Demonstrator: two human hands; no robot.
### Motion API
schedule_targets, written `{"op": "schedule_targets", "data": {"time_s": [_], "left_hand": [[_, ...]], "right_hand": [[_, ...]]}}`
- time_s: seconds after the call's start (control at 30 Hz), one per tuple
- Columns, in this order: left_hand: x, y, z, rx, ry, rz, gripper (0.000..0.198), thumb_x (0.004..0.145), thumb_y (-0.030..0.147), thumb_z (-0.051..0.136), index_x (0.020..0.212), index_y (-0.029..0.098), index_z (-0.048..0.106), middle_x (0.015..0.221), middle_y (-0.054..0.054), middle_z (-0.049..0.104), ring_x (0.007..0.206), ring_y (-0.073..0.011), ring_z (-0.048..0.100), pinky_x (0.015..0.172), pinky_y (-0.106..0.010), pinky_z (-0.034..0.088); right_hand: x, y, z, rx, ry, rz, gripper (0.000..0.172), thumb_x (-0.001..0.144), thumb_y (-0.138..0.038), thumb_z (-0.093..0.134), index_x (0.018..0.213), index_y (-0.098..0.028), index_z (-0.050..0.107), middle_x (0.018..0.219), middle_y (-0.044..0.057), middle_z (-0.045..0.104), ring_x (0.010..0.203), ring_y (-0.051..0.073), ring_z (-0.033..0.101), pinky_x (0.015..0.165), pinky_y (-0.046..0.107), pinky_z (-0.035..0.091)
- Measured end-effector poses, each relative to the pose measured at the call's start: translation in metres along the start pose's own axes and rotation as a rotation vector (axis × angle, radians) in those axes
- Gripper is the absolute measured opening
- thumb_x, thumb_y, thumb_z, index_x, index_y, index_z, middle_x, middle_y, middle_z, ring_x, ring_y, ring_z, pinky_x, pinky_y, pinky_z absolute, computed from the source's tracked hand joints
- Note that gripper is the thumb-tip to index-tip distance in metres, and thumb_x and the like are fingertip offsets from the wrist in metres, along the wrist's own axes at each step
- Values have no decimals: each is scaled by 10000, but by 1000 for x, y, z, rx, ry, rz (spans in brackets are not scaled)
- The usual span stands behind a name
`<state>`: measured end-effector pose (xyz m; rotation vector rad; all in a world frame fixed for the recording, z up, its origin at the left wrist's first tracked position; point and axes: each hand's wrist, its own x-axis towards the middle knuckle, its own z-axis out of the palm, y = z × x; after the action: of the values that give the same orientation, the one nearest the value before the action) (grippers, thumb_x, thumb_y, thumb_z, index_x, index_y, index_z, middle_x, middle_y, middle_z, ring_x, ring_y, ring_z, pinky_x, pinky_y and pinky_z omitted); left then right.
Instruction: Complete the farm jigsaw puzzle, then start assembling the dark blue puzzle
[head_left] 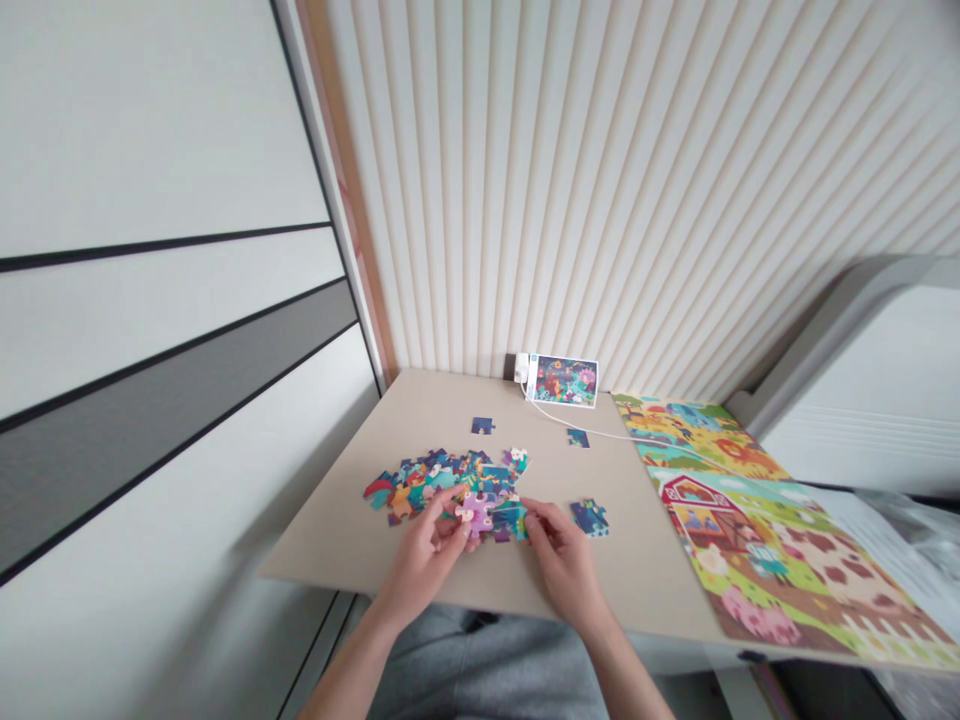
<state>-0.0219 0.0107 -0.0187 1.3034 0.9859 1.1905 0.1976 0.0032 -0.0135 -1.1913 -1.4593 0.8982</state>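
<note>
- A white cable (592, 432) runs from a plug (522, 368) by the ribbed wall over the table (420, 405) and onto a safari picture (694, 440); a farm picture (810, 560) lies nearer the person.
- A printed card (566, 382) leans beside the plug.
- Single pieces (482, 426) lie beyond the heap (431, 475); the hands hide its near edge.
- The purple puzzle piece (475, 512), knobbed and pale-marked, is above the heap's near side, pinched between the left hand's (426, 552) thumb and fingers.
- The right hand's (562, 552) fingers are bent close together beside teal pieces; whether they grip one cannot be told.
</note>
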Motion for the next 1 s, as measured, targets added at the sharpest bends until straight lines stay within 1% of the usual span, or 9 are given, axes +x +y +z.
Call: {"op": "schedule_targets", "data": {"time_s": [0.17,0.23,0.37,0.43,0.6,0.67,0.77,0.9,1.0], "left_hand": [[-3,8,0,16,-91,-24,425,958,414,617,1325,220,530,1111,-79,682,839,-194,713,807,-358,606],[-4,12,0,24,-146,-21,405,958,401,619,1312,218,541,1128,-85,687,841,-192,708,807,-351,600],[-5,16,0,65,-224,-27,415,937,368,655,1313,234,543,1149,-77,683,938,-214,703,828,-341,594],[-5,16,0,65,-236,-36,409,935,357,657,1307,237,539,1164,-74,675,961,-214,698,822,-331,595],[-4,13,0,18,-203,-43,373,938,363,650,1264,226,530,1121,-62,673,893,-189,696,776,-314,597],[-4,12,1,11,-193,-51,370,920,374,672,1230,223,536,1093,-54,668,874,-188,695,735,-301,597],[-3,11,0,27,-186,-72,356,907,383,693,1183,218,540,994,-25,666,775,-165,694,707,-293,591],[-1,8,-2,28,-137,-65,303,936,414,648,1131,205,545,933,-24,678,718,-168,697,689,-304,590],[-2,7,-2,17,-93,-51,305,942,425,635,1134,206,544,958,-37,683,734,-176,698,697,-318,596]], "right_hand": [[-1,4,2,24,-34,1,395,954,-405,617,1302,-222,656,924,46,703,802,188,621,721,300,505],[-2,6,3,27,-42,-10,406,940,-389,639,1307,-217,651,916,44,699,803,184,619,734,304,513],[-2,4,5,15,-64,-37,382,916,-344,672,1278,-221,662,900,38,695,755,165,609,718,296,516],[-1,1,5,30,-81,-44,377,914,-335,674,1274,-223,659,913,41,699,756,166,620,723,299,525],[-2,-5,3,4,-77,-100,338,948,-352,628,1264,-239,666,984,59,712,838,185,649,767,309,534],[-2,-6,3,-63,-94,-116,301,939,-361,641,1208,-241,703,915,45,707,793,178,631,730,295,520],[-2,-7,4,-121,-101,-89,242,938,-375,634,1098,-231,746,805,30,694,718,171,603,674,284,498],[-5,-3,0,-70,11,-22,258,939,-405,625,1044,-203,746,838,54,717,743,184,619,702,302,504],[-9,4,-20,27,203,36,358,921,-442,647,1165,-187,706,912,73,719,806,198,642,734,316,514]]}}
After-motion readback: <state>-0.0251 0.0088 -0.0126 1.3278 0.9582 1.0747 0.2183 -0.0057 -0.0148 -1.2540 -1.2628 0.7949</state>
